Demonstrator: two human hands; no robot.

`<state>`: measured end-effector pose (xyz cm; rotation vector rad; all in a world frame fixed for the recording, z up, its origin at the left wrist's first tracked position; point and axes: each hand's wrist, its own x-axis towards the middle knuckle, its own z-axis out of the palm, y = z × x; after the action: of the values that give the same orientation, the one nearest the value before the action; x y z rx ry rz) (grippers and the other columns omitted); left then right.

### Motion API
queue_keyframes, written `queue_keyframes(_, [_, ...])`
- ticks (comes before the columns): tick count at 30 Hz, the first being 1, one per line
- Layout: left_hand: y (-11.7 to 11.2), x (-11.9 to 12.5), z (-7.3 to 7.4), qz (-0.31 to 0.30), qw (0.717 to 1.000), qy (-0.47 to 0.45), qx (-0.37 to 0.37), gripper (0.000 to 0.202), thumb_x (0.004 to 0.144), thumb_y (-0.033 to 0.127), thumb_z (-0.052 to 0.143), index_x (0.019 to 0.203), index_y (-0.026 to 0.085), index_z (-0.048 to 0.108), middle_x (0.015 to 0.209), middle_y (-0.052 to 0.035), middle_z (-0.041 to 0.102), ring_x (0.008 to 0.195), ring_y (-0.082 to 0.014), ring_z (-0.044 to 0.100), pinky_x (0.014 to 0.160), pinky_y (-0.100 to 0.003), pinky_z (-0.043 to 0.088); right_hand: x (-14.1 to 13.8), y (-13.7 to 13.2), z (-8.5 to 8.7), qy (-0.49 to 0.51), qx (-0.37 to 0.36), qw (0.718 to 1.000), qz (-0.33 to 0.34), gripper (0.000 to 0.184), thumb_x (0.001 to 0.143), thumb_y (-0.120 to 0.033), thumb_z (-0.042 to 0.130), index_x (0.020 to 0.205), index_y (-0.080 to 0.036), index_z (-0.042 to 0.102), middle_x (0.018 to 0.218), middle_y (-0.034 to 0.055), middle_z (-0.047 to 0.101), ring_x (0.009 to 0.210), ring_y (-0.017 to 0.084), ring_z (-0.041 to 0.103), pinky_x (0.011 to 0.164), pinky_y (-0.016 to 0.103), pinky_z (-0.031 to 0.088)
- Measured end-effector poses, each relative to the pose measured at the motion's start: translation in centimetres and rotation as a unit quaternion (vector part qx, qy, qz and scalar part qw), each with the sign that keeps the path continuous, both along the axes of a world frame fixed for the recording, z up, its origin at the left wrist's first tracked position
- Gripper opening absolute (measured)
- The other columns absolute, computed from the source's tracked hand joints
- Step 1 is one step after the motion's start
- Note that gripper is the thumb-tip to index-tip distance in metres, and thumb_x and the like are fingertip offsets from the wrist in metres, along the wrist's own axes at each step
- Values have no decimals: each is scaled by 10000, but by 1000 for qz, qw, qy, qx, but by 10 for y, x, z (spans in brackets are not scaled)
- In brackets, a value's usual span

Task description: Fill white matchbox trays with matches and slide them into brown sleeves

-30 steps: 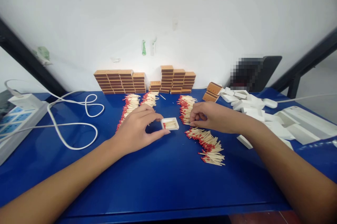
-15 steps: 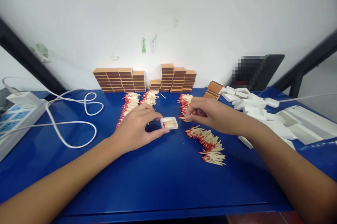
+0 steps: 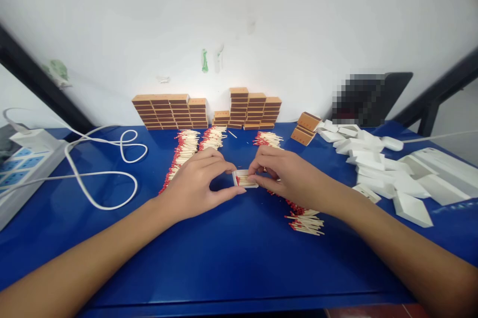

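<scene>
A small white matchbox tray (image 3: 234, 178) lies on the blue table with red-headed matches (image 3: 243, 181) in it. My left hand (image 3: 201, 181) grips the tray's left end between thumb and fingers. At the tray's right end, my right hand (image 3: 278, 171) has its fingers pinched together on matches over the tray; the fingertips partly hide them. Close behind the right hand runs a row of loose matches (image 3: 267, 139), partly covered by it. Another heap of matches (image 3: 306, 222) lies nearer to me, below the right wrist. Two more match rows (image 3: 186, 144) stretch behind my left hand.
Stacked brown matchboxes (image 3: 170, 111) stand against the wall, with a second stack (image 3: 248, 109) to their right. Two matchbox sleeves (image 3: 306, 129) sit farther right. White empty trays (image 3: 373, 159) are piled at right. A white cable (image 3: 100, 173) and power strip (image 3: 33, 173) occupy the left.
My right hand has moved left and slightly nearer, from the match row to the tray's right end. My left hand still holds the tray. The view has shifted slightly.
</scene>
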<state>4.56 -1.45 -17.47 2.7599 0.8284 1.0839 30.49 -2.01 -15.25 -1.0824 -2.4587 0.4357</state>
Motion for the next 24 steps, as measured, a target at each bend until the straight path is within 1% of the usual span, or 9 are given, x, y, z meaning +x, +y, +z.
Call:
queue_keyframes(3, [1,-1,0,2,1000,2,5,324,925,441,825,1090,173,750,924,-68,776,974,-251,715,894,-404,599,13,5,10,10,29,999,-19,176,1035,-312,631,941,-219,747,918,48,672,761,169,589,668,305,427])
queue_keyframes(5, [2,-2,0,4,1000,3,3,322,926,434,825,1098,172,751,922,-67,774,979,-250,712,892,-402,599,26,11,18,-6,39,999,-38,181,1013,-299,632,902,-221,752,880,44,682,740,169,588,664,308,421])
queue_keyframes(7, [3,-2,0,6,1000,5,1,328,925,436,826,1101,167,755,928,-71,774,975,-248,712,877,-399,602,38,17,23,-50,20,998,-39,136,958,-252,664,879,-226,771,848,38,692,732,172,596,667,310,420])
queue_keyframes(9, [3,-2,1,7,1000,5,2,329,924,437,827,1095,165,758,942,-78,778,968,-245,712,860,-394,605,46,22,26,-88,-14,995,-35,115,909,-215,688,862,-234,791,852,39,709,745,179,614,678,313,428])
queue_keyframes(14, [3,-2,3,4,1000,5,13,316,927,445,823,1071,171,760,940,-80,791,951,-242,715,844,-391,609,45,25,21,-110,-69,991,-31,99,887,-208,712,859,-224,806,910,57,735,774,187,640,693,315,449])
queue_keyframes(19, [3,-3,2,10,1000,12,8,314,930,433,820,1092,172,753,940,-79,785,954,-249,721,841,-400,605,41,26,17,-124,-83,988,-48,107,890,-171,685,823,-199,764,854,52,721,732,177,616,658,307,440])
queue_keyframes(24, [3,-3,1,8,1000,6,1,310,936,444,811,1083,177,755,931,-78,770,957,-245,704,834,-390,596,42,27,15,-131,-99,985,-52,94,904,-180,664,837,-196,727,892,62,747,759,187,643,656,304,452])
